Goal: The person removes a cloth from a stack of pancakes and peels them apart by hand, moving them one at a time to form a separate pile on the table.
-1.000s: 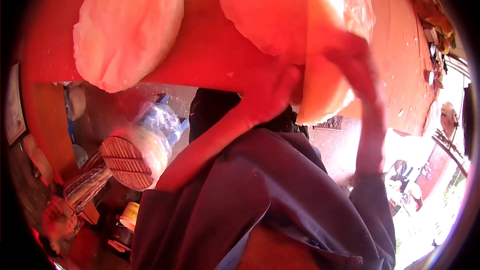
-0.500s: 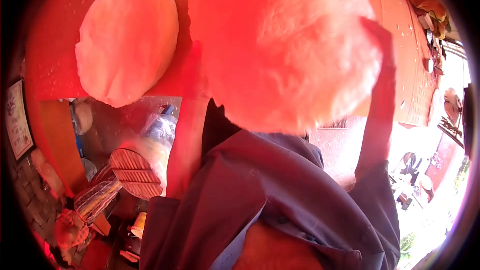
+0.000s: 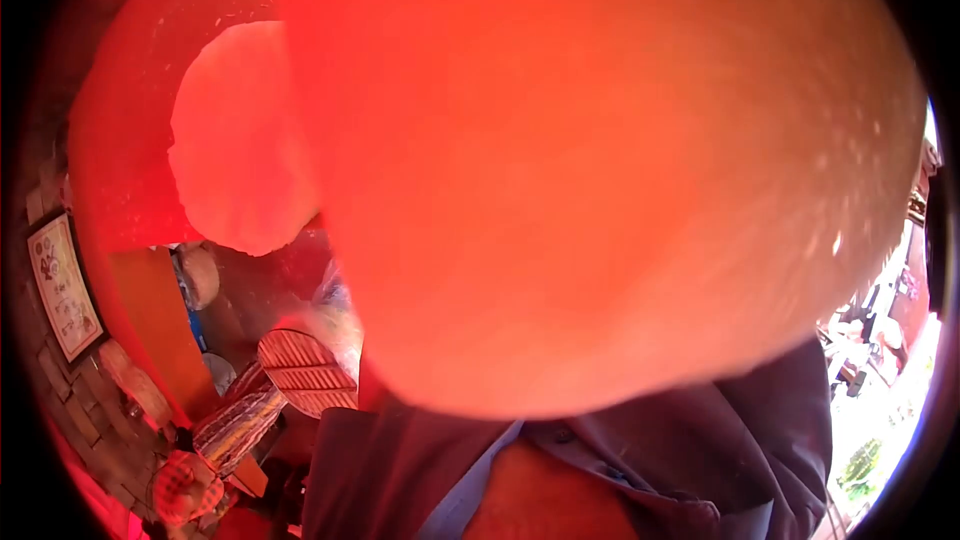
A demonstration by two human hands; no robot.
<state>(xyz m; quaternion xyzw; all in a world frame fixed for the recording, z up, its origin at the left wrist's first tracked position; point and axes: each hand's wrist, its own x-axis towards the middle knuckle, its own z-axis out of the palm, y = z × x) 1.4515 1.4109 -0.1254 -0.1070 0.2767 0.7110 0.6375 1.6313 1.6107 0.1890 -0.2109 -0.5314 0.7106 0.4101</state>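
A large, rounded flat sheet that looks like dough fills most of the view, close to the camera and blurred. It hides both my hands and nearly all of my forearms, so their grip on it does not show. Left of it, a second pale oval sheet of the same look lies on the red-lit table, its right side covered by the near sheet. Its lower end reaches the table's front edge.
Below the table on the left are a round slatted wooden piece and a striped roll-like object. A framed paper stands at far left. My dark jacket is below the near sheet.
The large sheet has come up much closer to the camera, now covering my hands and arms. The other sheet appears lower in view and partly covered.
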